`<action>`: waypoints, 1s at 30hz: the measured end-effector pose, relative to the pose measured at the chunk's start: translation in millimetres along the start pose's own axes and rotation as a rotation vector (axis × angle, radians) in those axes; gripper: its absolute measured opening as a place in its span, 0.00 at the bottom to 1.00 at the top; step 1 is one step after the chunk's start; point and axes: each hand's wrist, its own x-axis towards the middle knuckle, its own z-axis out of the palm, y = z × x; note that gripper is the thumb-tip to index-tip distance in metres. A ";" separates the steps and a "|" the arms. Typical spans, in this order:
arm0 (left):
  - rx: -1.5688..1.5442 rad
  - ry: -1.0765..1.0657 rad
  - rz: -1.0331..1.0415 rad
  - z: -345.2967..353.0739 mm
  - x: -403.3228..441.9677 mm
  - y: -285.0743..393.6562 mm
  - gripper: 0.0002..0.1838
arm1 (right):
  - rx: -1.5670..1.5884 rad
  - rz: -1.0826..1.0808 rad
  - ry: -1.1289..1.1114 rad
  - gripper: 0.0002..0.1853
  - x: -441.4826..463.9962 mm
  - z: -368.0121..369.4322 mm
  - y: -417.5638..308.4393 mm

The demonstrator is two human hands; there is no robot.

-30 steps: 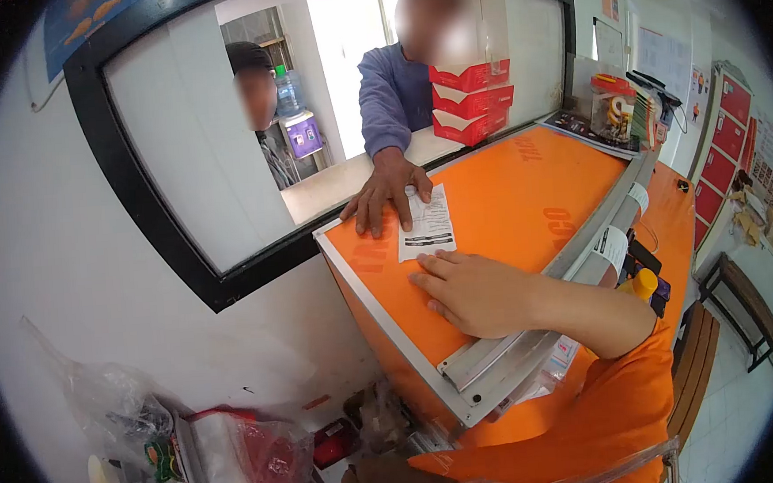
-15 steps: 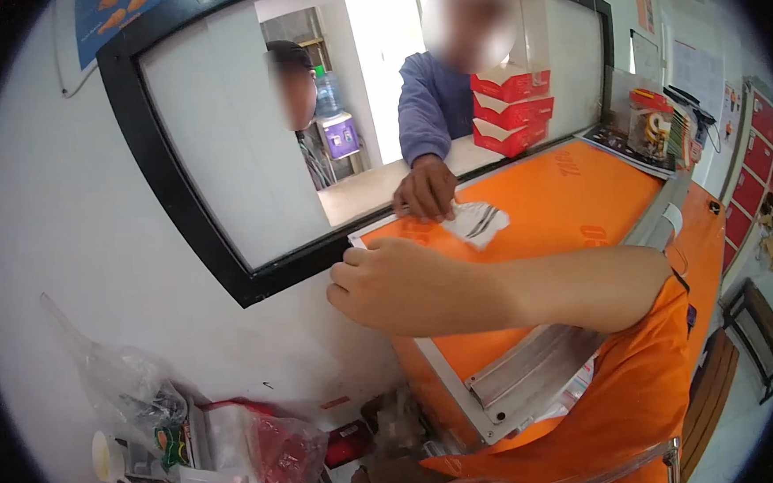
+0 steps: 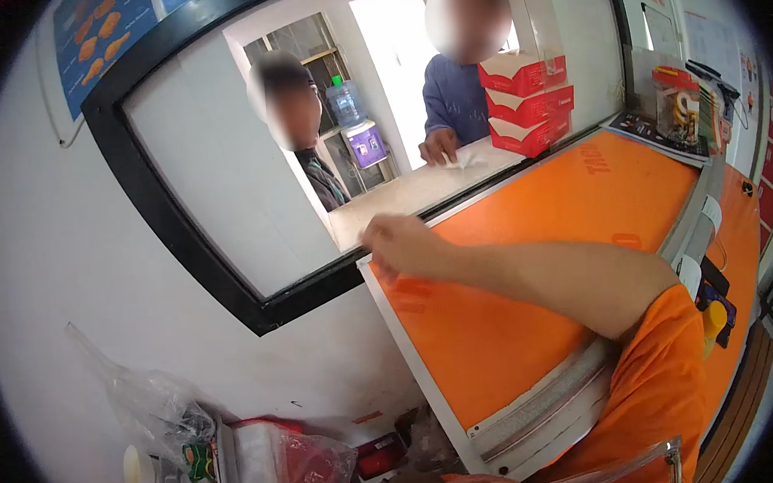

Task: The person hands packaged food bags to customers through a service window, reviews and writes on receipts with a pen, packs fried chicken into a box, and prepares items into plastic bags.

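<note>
My right hand (image 3: 409, 247) reaches out over the near left corner of the orange counter (image 3: 531, 295), close to the black window frame (image 3: 319, 300). Its fingers look curled in and are partly blurred; what they hold, if anything, is hidden. Beyond the window, a person's hand (image 3: 439, 147) rests on the pale sill (image 3: 402, 198), touching a crumpled white paper (image 3: 466, 160). Red and white food boxes (image 3: 527, 109) stand stacked on the sill to the right. My left hand is out of view.
Two people are beyond the window, near a purple water dispenser (image 3: 365, 144). Clear plastic bags (image 3: 153, 397) and a red package in plastic (image 3: 316, 467) lie low at left. A jar (image 3: 679, 104) stands at the counter's far right, and a metal strip (image 3: 538, 409) runs along its near edge.
The other person's hand has drawn back from the counter to the sill with the white paper. My right hand has shifted up and right in view. The camera view has shifted too.
</note>
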 end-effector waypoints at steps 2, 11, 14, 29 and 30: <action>0.001 0.005 0.004 2.9 0.2 0.6 0.27 | 0.316 0.054 0.154 0.23 14.1 -11.0 18.7; -0.014 0.014 -0.003 0.8 2.7 -3.1 0.27 | 0.547 -0.021 0.310 0.34 20.0 -23.9 27.6; -0.031 0.022 -0.011 -4.5 5.4 -6.8 0.27 | 0.538 -0.053 0.344 0.34 22.7 -26.6 26.0; -0.389 0.105 -0.071 -55.8 51.8 -60.2 0.27 | 0.300 -0.084 0.466 0.42 38.2 -53.6 23.0; -0.436 0.116 -0.077 -59.0 59.0 -64.9 0.27 | 0.241 -0.080 0.455 0.42 40.7 -56.0 20.7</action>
